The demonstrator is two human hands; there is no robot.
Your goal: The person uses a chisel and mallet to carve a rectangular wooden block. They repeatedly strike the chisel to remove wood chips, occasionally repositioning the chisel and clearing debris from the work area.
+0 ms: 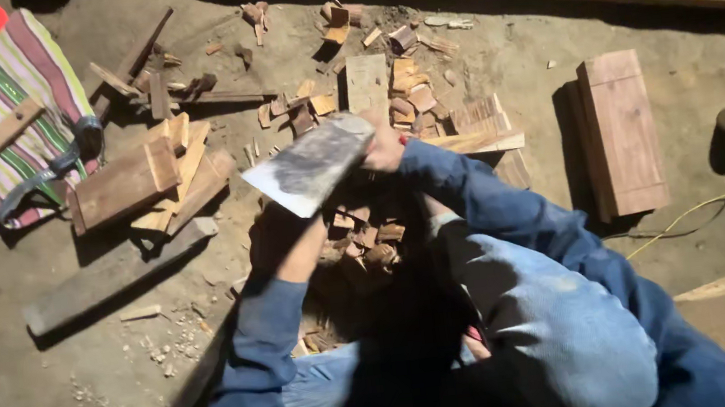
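Head view: the right hand [384, 148] has its fingers closed round the handle of a broad blade [311, 166], raised, slanting down-left. Straight below lie small wood pieces [366, 235], where the left hand is hidden; its grip I cannot tell.

No packages, labels, signs or screens here — only woodwork clutter.

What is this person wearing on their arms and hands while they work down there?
Both arms are in long blue sleeves of a denim-like cloth. The left sleeve ends short of the wrist, leaving the forearm bare. The right sleeve reaches the right hand. No gloves show; the left hand is hidden in shadow.
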